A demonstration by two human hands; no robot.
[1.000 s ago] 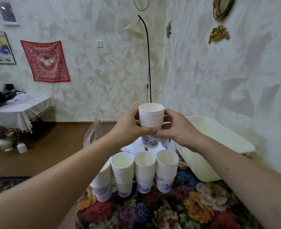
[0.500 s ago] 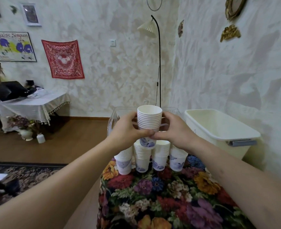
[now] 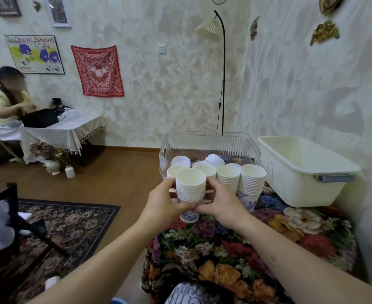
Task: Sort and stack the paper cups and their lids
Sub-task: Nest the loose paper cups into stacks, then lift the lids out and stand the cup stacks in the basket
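Floral tablecloth [image 3: 268, 244] covers near table. Cream plastic tub [image 3: 307, 172] at its far right, against wall. Black floor lamp [image 3: 223, 69] with pleated shade stands in corner. Red patterned cloth [image 3: 97, 71] and poster [image 3: 35, 54] hang on back wall. Seated person [image 3: 5, 102] at small fringed table [image 3: 64, 130], far left. Dark floral rug [image 3: 66, 224] on wooden floor.

Cup stacks [image 3: 240, 179] stand before the clear bin [image 3: 211, 141], tub [image 3: 307, 170] to their right.
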